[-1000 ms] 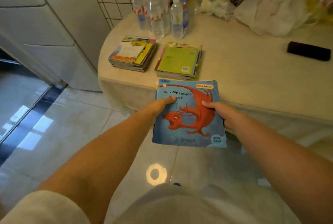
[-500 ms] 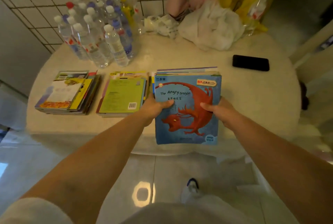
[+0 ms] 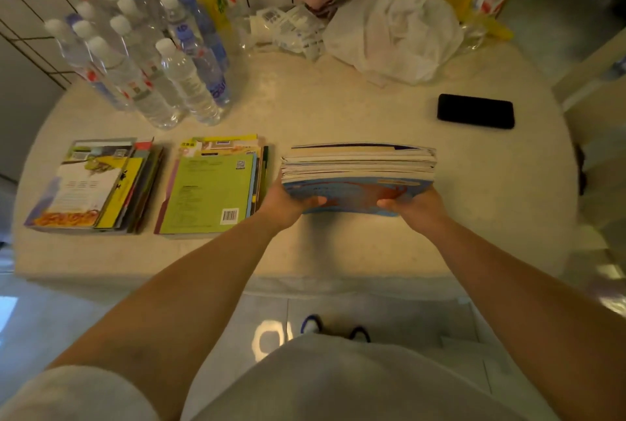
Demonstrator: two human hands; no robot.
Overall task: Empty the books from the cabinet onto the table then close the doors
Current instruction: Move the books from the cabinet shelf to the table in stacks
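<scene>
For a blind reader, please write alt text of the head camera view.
Both hands, left hand and right hand, hold a blue-covered book stack over a round table, beside two book piles; water bottles and a black phone lie beyond.

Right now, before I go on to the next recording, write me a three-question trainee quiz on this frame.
1. True or false: the blue-covered stack of books is held by both the left hand and the right hand.
2. How many book piles lie on the table to the left of the held stack?
3. Which lies right of the held stack: A) black phone, B) water bottles, C) white plastic bag?

Key: 1 true; 2 two, the left pile and the green-covered pile; 3 A.
</scene>
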